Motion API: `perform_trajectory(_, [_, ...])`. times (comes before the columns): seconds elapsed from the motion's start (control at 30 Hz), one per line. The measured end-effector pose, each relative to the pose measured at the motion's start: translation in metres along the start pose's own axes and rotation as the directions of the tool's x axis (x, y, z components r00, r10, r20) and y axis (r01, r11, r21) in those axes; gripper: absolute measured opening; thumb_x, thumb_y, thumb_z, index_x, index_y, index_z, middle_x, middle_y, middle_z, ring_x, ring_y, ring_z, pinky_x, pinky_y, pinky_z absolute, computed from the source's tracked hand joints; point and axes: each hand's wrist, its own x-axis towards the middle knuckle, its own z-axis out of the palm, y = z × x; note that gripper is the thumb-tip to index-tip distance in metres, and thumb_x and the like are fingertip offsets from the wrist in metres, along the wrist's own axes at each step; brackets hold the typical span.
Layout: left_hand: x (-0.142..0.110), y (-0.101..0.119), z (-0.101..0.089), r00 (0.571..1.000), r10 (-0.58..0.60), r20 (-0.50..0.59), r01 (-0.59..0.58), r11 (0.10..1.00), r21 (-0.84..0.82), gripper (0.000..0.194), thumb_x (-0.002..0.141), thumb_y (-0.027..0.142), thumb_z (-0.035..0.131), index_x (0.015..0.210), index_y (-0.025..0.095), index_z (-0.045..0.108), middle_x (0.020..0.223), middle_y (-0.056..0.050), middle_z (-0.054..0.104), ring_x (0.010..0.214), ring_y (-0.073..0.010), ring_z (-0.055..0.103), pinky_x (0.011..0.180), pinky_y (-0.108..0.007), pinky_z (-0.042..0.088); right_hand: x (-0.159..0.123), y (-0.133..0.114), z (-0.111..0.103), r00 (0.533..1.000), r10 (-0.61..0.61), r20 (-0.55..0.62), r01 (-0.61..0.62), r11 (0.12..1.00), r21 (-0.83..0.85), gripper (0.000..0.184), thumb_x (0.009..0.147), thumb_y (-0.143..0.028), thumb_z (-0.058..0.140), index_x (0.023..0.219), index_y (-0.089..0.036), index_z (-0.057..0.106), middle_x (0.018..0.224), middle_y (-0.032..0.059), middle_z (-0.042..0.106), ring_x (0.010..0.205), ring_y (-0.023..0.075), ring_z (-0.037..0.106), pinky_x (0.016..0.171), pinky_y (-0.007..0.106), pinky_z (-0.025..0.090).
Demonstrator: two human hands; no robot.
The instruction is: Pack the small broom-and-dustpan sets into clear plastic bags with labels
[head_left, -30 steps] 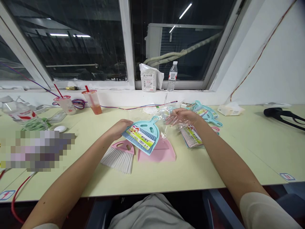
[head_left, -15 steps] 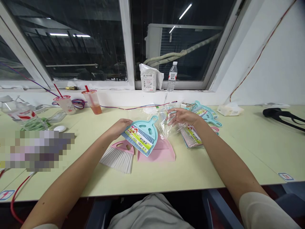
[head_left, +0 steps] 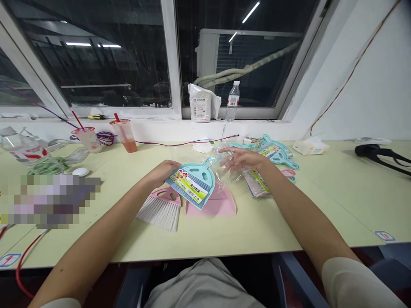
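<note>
My left hand (head_left: 165,171) grips the left edge of a light-blue dustpan and brush set (head_left: 192,184), tilted above the table with a printed label across the bristles. Beside the set's handle is my right hand (head_left: 242,159), fingers spread apart, with a crumpled clear plastic bag (head_left: 228,174) around and below them. Whether the bag touches the fingers is hard to see. A pink dustpan (head_left: 221,205) lies under the blue set, partly hidden by it. Left of that rests a pink hand brush (head_left: 162,210) with white bristles.
More packaged blue sets (head_left: 279,154) and a pink labelled set (head_left: 257,182) lie beyond my right forearm. Two drink cups (head_left: 125,136) with red straws stand back left. A water bottle (head_left: 232,102) and white package (head_left: 201,105) sit on the sill. A tissue pack (head_left: 311,146) lies right.
The blue set in my left hand has shifted slightly right. My right hand has moved a little left, its fingers more spread, and the plastic bag hangs lower and more crumpled.
</note>
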Motion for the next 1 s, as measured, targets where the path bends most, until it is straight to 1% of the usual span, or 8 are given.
perform_trajectory(0.13, [-0.001,0.001,0.000,1.000,-0.011,0.023,0.011,1.000,0.000,0.028,0.077,0.043,0.071,0.072,0.016,0.067,0.075,-0.012,0.073,0.065,-0.0239,0.069,0.057,-0.031,0.051,0.002,0.009,-0.006,0.995,0.074,-0.071,-0.071,0.996,0.045,0.077,0.072,0.000,0.060,0.144,-0.020,0.045,0.118,0.0136,0.076,0.100,0.0285,0.077,0.075,0.033,0.063])
perform_trajectory(0.3, [0.001,0.000,0.000,0.996,0.000,0.087,-0.002,1.000,0.019,0.023,0.076,0.038,0.070,0.077,0.016,0.069,0.076,-0.010,0.073,0.065,-0.0218,0.067,0.056,-0.029,0.048,0.000,0.012,-0.003,0.976,0.142,-0.166,-0.130,0.988,0.078,0.047,0.086,-0.012,0.061,0.132,-0.017,0.059,0.118,0.0164,0.075,0.100,0.0292,0.077,0.074,0.034,0.064])
perform_trajectory(0.4, [0.002,-0.001,0.000,0.998,-0.005,0.060,0.003,0.999,0.040,0.022,0.075,0.035,0.069,0.085,0.016,0.071,0.078,-0.009,0.073,0.065,-0.0213,0.067,0.055,-0.029,0.047,-0.003,0.010,0.008,0.959,0.165,-0.231,-0.144,0.984,0.105,0.037,0.091,-0.018,0.062,0.128,-0.016,0.064,0.117,0.0164,0.076,0.099,0.0289,0.077,0.072,0.035,0.065])
perform_trajectory(0.47, [0.002,0.001,0.002,0.999,-0.002,0.037,0.000,0.999,0.046,0.021,0.074,0.034,0.070,0.084,0.016,0.070,0.075,-0.008,0.072,0.063,-0.0207,0.065,0.054,-0.028,0.046,-0.006,0.011,0.018,0.951,0.173,-0.257,-0.147,0.982,0.115,0.037,0.091,-0.020,0.066,0.128,-0.016,0.065,0.115,0.0162,0.076,0.098,0.0293,0.077,0.072,0.035,0.065])
perform_trajectory(0.57, [0.000,0.003,0.005,1.000,-0.014,0.021,0.013,0.998,0.057,0.020,0.073,0.035,0.071,0.082,0.017,0.068,0.073,-0.007,0.070,0.061,-0.0201,0.064,0.052,-0.028,0.044,-0.011,0.016,0.035,0.944,0.170,-0.284,-0.138,0.982,0.130,0.039,0.090,-0.019,0.071,0.128,-0.017,0.066,0.116,0.0157,0.076,0.099,0.0294,0.077,0.076,0.037,0.066])
perform_trajectory(0.67, [-0.002,0.006,0.008,1.000,-0.016,0.023,0.014,0.997,0.071,0.023,0.072,0.037,0.073,0.081,0.017,0.066,0.072,-0.007,0.070,0.061,-0.0201,0.063,0.051,-0.027,0.042,-0.012,0.023,0.048,0.935,0.177,-0.307,-0.129,0.977,0.172,0.035,0.090,-0.017,0.072,0.124,-0.016,0.068,0.115,0.0150,0.076,0.095,0.0287,0.078,0.078,0.038,0.066])
perform_trajectory(0.83, [-0.003,0.004,0.005,0.999,0.031,-0.013,-0.029,0.988,0.149,0.025,0.075,0.042,0.072,0.085,0.019,0.066,0.075,-0.005,0.070,0.063,-0.0192,0.063,0.052,-0.027,0.040,-0.009,0.029,0.054,0.938,0.180,-0.298,-0.118,0.970,0.214,0.029,0.089,-0.012,0.071,0.118,-0.014,0.068,0.113,0.0155,0.077,0.089,0.0270,0.079,0.075,0.037,0.067])
perform_trajectory(1.0, [-0.001,0.000,0.005,0.995,0.031,-0.094,-0.016,0.987,0.162,0.027,0.077,0.044,0.072,0.088,0.021,0.063,0.076,-0.004,0.070,0.064,-0.0196,0.064,0.052,-0.027,0.040,-0.005,0.032,0.057,0.935,0.194,-0.296,-0.117,0.959,0.258,0.020,0.091,-0.015,0.069,0.111,-0.014,0.067,0.112,0.0171,0.077,0.093,0.0276,0.078,0.079,0.040,0.066])
